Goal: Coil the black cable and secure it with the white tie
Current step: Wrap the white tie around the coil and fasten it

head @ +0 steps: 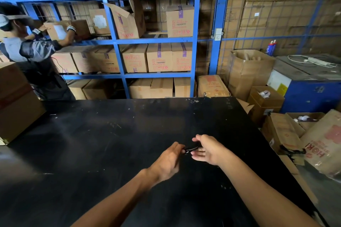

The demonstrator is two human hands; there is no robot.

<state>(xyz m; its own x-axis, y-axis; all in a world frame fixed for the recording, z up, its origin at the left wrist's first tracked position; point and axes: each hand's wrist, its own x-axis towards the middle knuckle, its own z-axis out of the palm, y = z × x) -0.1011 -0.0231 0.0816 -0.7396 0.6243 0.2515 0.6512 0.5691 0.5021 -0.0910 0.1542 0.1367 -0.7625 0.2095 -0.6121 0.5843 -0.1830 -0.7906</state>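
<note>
A small coil of black cable (190,148) sits between my two hands, just above the black table (110,143). My left hand (168,160) pinches the coil's left end with its fingertips. My right hand (206,150) cups the coil's right side, thumb over the top and fingers spread below. A small pale spot shows at the coil's lower edge; I cannot tell whether it is the white tie. Most of the cable is hidden by my fingers and blends with the dark tabletop.
Blue shelving (118,42) full of cardboard boxes stands behind the table. Another person (31,49) handles a box at the left. A large box (16,101) rests at the table's left edge. Open cartons (287,131) and a blue cabinet (310,94) crowd the right.
</note>
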